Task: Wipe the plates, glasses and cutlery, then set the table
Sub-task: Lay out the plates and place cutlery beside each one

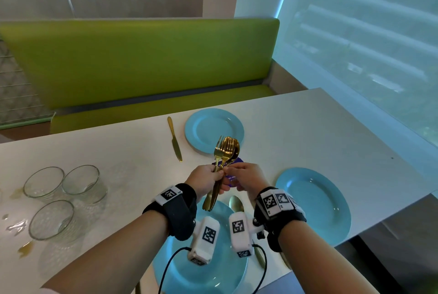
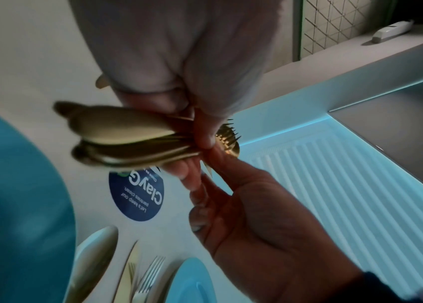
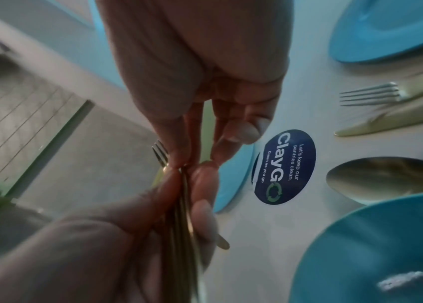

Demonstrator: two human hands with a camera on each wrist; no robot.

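Note:
My left hand (image 1: 216, 180) grips a bundle of gold cutlery (image 1: 225, 151), forks and spoons with heads up, held above the white table (image 1: 320, 132). My right hand (image 1: 228, 170) pinches one handle in that bundle just above the left fist; which piece it is I cannot tell. In the left wrist view the bundle's handles (image 2: 127, 141) fan out left. Fork tines (image 3: 159, 151) show in the right wrist view. Three blue plates lie below: far (image 1: 214, 130), right (image 1: 312, 203), near (image 1: 201, 258). Three glasses (image 1: 84, 181) stand at the left.
A gold knife (image 1: 175, 139) lies left of the far plate. A spoon (image 1: 237, 203), a knife (image 3: 386, 116) and a fork (image 3: 371, 94) lie between the near and right plates. A blue round sticker (image 1: 231, 177) sits under my hands. Yellowish spills (image 1: 25, 248) mark the table's left. A green bench (image 1: 142, 61) is behind.

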